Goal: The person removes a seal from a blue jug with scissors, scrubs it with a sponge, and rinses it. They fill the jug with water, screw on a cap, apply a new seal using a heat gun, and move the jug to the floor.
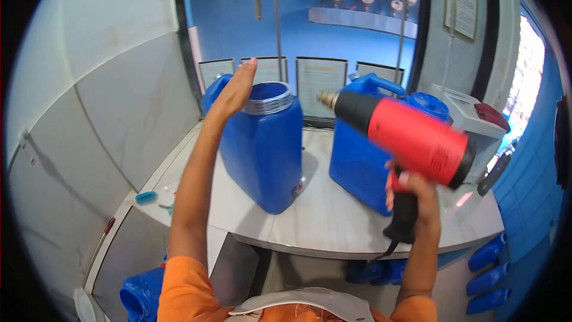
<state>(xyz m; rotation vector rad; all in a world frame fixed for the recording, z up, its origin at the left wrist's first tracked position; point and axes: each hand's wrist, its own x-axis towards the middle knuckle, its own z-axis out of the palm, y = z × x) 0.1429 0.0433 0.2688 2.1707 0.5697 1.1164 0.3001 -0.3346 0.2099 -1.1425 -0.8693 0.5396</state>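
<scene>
A blue plastic jerrycan (262, 149) with a wide uncapped mouth stands upright on the counter. Its threaded neck (269, 106) has a shiny, whitish look. My left hand (237, 89) is at the left of that neck, flat with its fingers stretched upward, overlapping the can's handle. In my right hand (422, 194) is a red and black heat gun (411, 137), gripped by its black handle. The gun's metal nozzle points left toward the open neck, some distance from it. Behind the gun stands a second blue jerrycan (357, 155), with a blue cap (428, 104) and partly hidden.
The white counter (322, 220) curves around in front of me. A white device (471, 110) stands at the right end. A small blue-green brush (146, 197) lies at the left. Metal spouts (257, 0) hang over the back. Another blue container (140, 295) sits below left.
</scene>
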